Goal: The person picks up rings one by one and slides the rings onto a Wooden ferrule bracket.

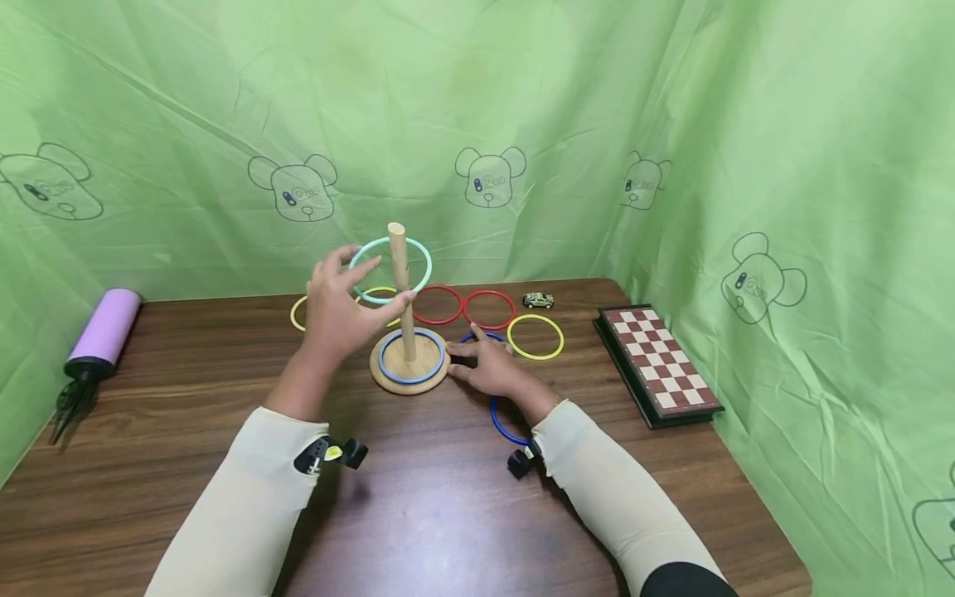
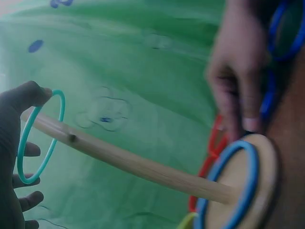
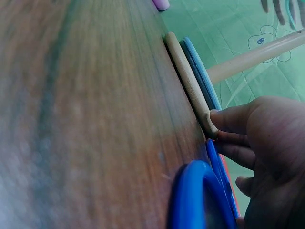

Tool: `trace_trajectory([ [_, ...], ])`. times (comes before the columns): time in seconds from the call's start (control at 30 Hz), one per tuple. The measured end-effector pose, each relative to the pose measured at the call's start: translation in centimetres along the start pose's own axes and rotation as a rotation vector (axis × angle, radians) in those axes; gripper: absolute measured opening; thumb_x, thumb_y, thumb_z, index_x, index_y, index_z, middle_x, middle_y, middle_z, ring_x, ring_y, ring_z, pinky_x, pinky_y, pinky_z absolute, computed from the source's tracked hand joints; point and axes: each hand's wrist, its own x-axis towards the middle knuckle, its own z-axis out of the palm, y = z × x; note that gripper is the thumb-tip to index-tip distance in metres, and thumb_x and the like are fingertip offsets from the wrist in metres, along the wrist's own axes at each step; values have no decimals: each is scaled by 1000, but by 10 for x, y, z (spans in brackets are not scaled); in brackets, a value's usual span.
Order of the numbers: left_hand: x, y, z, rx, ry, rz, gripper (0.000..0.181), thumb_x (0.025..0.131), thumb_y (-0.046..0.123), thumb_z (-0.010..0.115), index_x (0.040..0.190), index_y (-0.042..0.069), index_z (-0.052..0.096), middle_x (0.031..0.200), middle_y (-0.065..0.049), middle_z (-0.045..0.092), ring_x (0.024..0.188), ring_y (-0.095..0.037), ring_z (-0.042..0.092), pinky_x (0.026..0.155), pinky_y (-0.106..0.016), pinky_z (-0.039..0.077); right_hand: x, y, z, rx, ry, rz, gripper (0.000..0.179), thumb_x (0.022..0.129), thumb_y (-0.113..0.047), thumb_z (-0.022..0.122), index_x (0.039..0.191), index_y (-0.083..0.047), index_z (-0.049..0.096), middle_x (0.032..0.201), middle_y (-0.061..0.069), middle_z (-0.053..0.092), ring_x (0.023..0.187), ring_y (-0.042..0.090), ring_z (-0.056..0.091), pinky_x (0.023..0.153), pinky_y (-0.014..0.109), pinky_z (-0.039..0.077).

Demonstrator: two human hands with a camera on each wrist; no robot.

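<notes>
A wooden peg stand (image 1: pixel 407 327) stands upright on the table, with a light blue ring (image 1: pixel 409 381) lying flat on its round base around the post. My left hand (image 1: pixel 336 311) pinches a teal ring (image 1: pixel 430 267) between thumb and fingers. That ring encircles the upper part of the post, well above the base, as the left wrist view also shows. Low at the right edge of the base, my right hand (image 1: pixel 488 365) grips the rim, its thumb (image 3: pixel 231 118) on the near side and fingers behind. Dark blue rings (image 3: pixel 198 181) lie beneath and beside this hand.
Behind the stand lie red rings (image 1: pixel 488 327) and yellow rings (image 1: pixel 535 357). A small toy car (image 1: pixel 539 300) is near the back edge. On the right sits a checkered board box (image 1: pixel 666 361), on the left a purple hand pump (image 1: pixel 106 327). A green curtain (image 1: pixel 559 99) surrounds the table.
</notes>
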Motion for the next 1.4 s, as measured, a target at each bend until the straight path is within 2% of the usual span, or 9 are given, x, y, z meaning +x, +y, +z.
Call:
trace_trajectory([
  [0.17, -23, -15, 15, 4, -74, -44, 70, 74, 39, 97, 129, -2, 79, 148, -31, 61, 134, -55, 54, 111, -74, 36, -1, -1, 0, -1, -5, 0, 49, 107, -41, 71, 153, -27, 65, 175, 16, 40, 171, 41, 17, 127, 81, 14],
  [0.27, -36, -23, 24, 4, -86, -57, 69, 73, 39, 99, 128, 0, 80, 147, -31, 62, 134, -55, 54, 109, -74, 36, -1, 0, 1, -6, -7, 8, 49, 107, -42, 71, 153, -28, 64, 178, 19, 34, 170, 45, 18, 126, 81, 15],
  [0.4, -51, -33, 35, -8, -88, -92, 72, 73, 38, 100, 130, 0, 79, 147, -31, 63, 132, -55, 55, 108, -73, 38, -1, -1, -1, -5, 1, -3, 48, 107, -39, 71, 153, -27, 65, 172, 11, 47, 171, 41, 19, 126, 82, 15],
  [0.5, -61, -39, 40, -13, -119, -132, 77, 74, 38, 100, 135, -1, 76, 150, -29, 62, 133, -54, 55, 109, -73, 37, -2, -1, -3, 3, -4, -13, 48, 107, -37, 71, 153, -25, 65, 164, 4, 59, 172, 38, 17, 126, 83, 13],
  [0.6, -69, -44, 44, 1, -159, -150, 80, 74, 39, 100, 138, -2, 74, 151, -28, 62, 134, -54, 55, 110, -73, 37, -2, -1, -3, 5, -15, -11, 49, 108, -37, 71, 154, -25, 64, 166, 4, 56, 172, 38, 16, 126, 83, 12],
  [0.83, -82, -53, 47, 32, -235, -185, 79, 79, 42, 97, 142, 3, 72, 157, -26, 59, 141, -53, 50, 111, -72, 36, -1, -2, -3, 7, -15, -5, 48, 108, -37, 70, 154, -26, 64, 167, 3, 55, 172, 37, 14, 127, 82, 11],
  [0.97, -87, -58, 49, 21, -248, -202, 76, 79, 41, 97, 141, 4, 73, 158, -26, 58, 144, -54, 48, 112, -72, 35, -1, -2, -2, 14, -13, -10, 48, 107, -37, 71, 154, -26, 64, 170, 7, 51, 172, 38, 15, 126, 83, 10],
  [1.23, -95, -62, 53, -4, -278, -221, 78, 79, 40, 97, 145, 7, 71, 161, -24, 57, 147, -52, 48, 112, -73, 34, 1, -2, 1, -5, 5, -5, 49, 106, -42, 72, 152, -28, 65, 175, 16, 41, 170, 43, 21, 126, 82, 16],
  [1.4, -97, -62, 56, -5, -284, -219, 77, 80, 40, 97, 145, 8, 70, 161, -22, 58, 147, -50, 48, 112, -71, 34, -1, -1, -1, -1, -3, -2, 49, 107, -39, 71, 154, -27, 64, 175, 13, 43, 171, 40, 17, 126, 81, 14],
])
